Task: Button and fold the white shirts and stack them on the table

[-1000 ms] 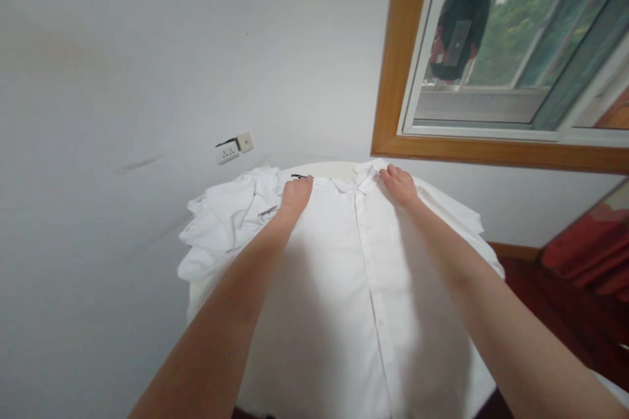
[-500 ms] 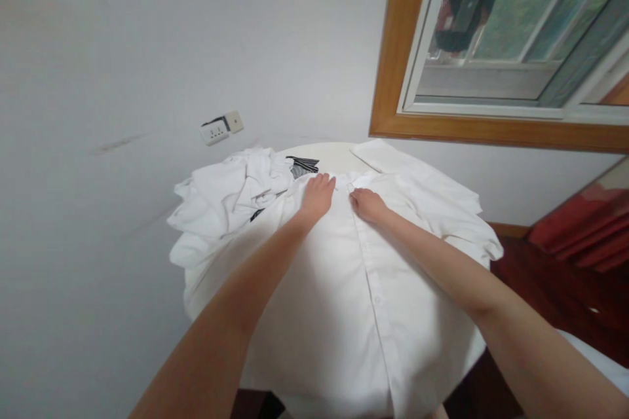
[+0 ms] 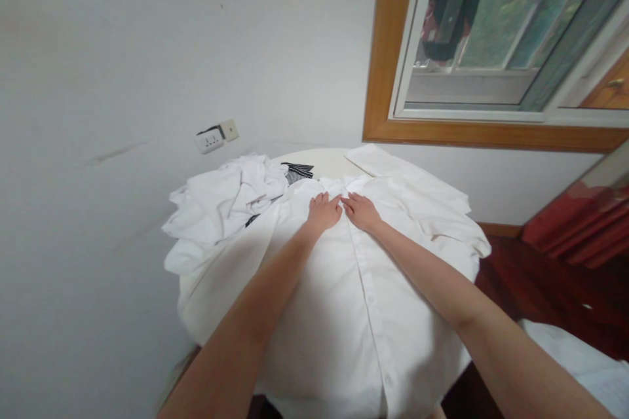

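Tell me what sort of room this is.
Likely a room in a home: a wood-framed window, a red curtain-like cloth, and a white shirt spread over a pale, round-edged table.

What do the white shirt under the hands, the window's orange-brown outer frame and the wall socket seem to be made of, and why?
White shirt: matte cloth, perhaps cotton or a blend; it creases and drapes softly.
Outer frame: probably varnished wood, judging by its warm orange-brown colour.
Wall socket: likely smooth plastic, given its plain white, slotted face.
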Motion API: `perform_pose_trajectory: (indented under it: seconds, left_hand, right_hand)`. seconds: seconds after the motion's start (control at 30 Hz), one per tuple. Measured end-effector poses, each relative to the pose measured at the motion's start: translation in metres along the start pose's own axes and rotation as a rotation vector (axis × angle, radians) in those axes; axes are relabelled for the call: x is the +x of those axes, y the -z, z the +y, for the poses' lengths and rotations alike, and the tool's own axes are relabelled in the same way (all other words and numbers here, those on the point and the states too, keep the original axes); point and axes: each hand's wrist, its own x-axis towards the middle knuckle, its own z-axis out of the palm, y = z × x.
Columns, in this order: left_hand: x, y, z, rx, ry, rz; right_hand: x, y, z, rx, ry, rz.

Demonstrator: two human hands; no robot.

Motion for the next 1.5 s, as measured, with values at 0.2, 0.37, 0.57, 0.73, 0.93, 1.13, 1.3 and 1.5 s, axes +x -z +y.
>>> perform_pose_trajectory:
  seconds: [0.2,0.37,0.57,0.73,0.93,1.13,1.3,1.5]
  left_hand:
    - [-0.003,0.002,0.01,-0.005,0.03,0.047]
    - [-0.004,0.001,0.01,-0.023,0.045,0.054]
    - [-0.005,0.0,0.01,-0.026,0.061,0.049]
    - [-0.008,0.004,0.011,-0.009,0.043,0.069]
    - [-0.008,0.003,0.011,-0.01,0.054,0.054]
    - [-0.01,0.014,0.017,-0.041,0.066,0.083]
    - [-0.025,0.045,0.015,0.095,0.001,0.102]
    - [-0.07,0.092,-0.023,0.3,0.248,-0.048]
  right_hand:
    - [0.006,0.013,-0.006,-0.014,-0.11,0.028]
    - [0.02,0.022,-0.021,-0.102,-0.223,0.06]
    - [0.034,0.02,-0.032,-0.117,-0.281,0.061]
    - [0.039,0.021,-0.025,-0.105,-0.295,0.037]
    - [0.038,0.024,-0.026,-0.097,-0.275,0.044]
    - [0.021,0.024,-0.018,-0.091,0.001,-0.129]
    - [-0.003,0.008,-0.002,-0.032,0.13,-0.132]
    - [-0.014,0.003,-0.002,-0.033,0.083,-0.178]
